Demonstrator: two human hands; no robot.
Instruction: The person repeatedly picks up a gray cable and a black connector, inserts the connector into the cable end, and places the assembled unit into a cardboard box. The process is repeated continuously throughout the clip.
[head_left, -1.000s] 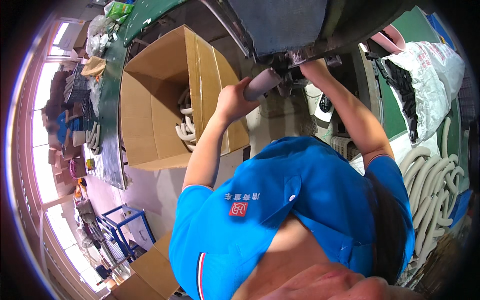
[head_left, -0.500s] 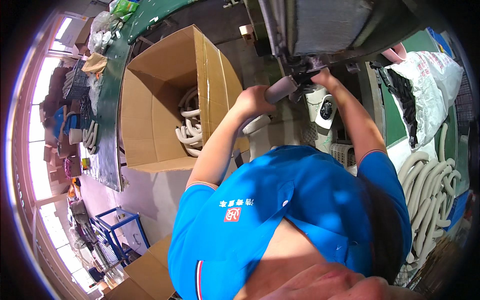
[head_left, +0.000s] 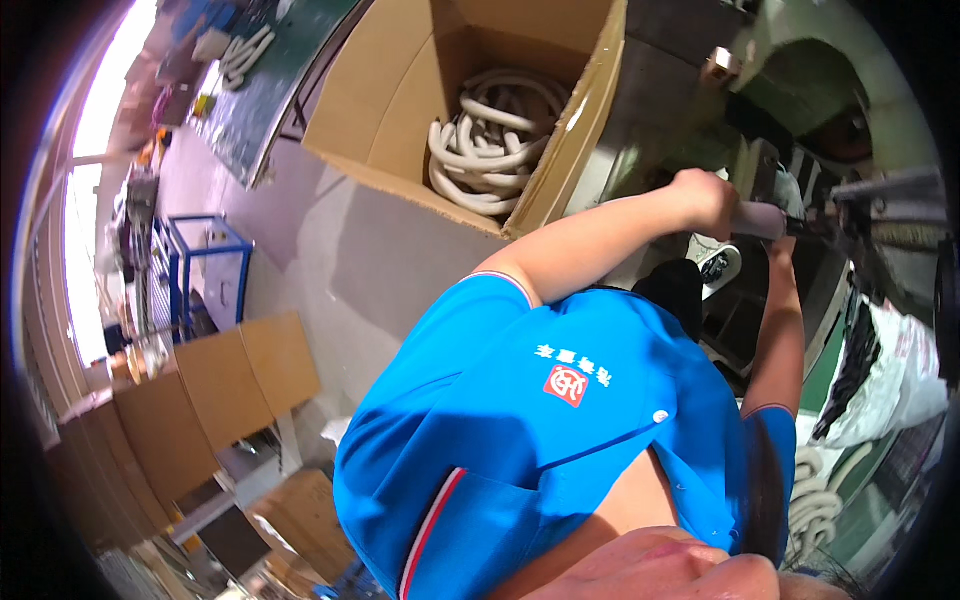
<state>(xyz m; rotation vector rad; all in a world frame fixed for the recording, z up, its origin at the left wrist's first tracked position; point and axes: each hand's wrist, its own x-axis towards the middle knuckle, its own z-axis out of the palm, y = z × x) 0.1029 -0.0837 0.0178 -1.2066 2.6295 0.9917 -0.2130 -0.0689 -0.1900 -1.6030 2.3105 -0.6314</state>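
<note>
From my feed, the right hand (head_left: 778, 243) is mostly hidden behind the pale pink tube (head_left: 762, 219); I cannot tell its grip. The grey metal machine (head_left: 885, 205) is blurred, and the open brown cardboard box (head_left: 400, 100) is cut off above.

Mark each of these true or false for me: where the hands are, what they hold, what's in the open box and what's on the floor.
1. The left hand grips a pale tube. True.
2. The open cardboard box holds folded blue shirts. False: it holds coiled pale hoses.
3. The far end of the tube meets a metal machine part. True.
4. The right hand rests inside the box. False: it is up by the tube, just under it, away from the box.
5. A red metal frame stands on the floor at the left. False: the metal frame there is blue.
</note>
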